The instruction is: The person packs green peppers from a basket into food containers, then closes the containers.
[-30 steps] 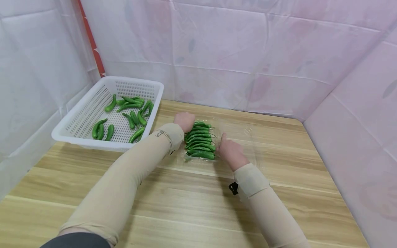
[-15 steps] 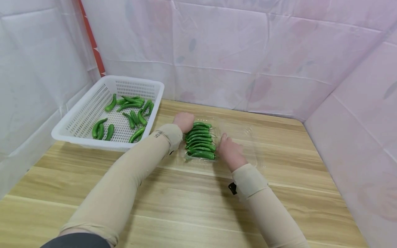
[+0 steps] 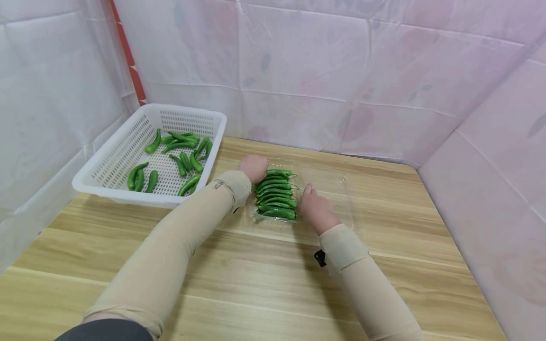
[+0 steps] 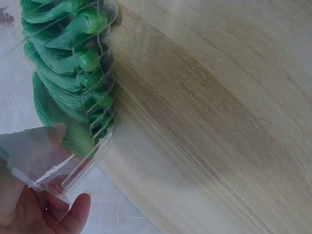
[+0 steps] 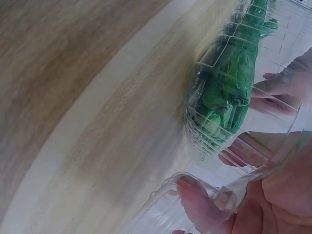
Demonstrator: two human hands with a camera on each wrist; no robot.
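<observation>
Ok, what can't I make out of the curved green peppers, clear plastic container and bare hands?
Head view: fingertips of the bare left hand, hidden behind the hand.
Head view: lettering on the beige left cuff, too small to read.
Left wrist view: row of curved green peppers, cut off by the top edge.
Right wrist view: single peppers inside the clear plastic container, blurred together behind its ribbed wall.

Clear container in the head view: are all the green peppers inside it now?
No, several green peppers lie in the white basket, outside the container.
</observation>
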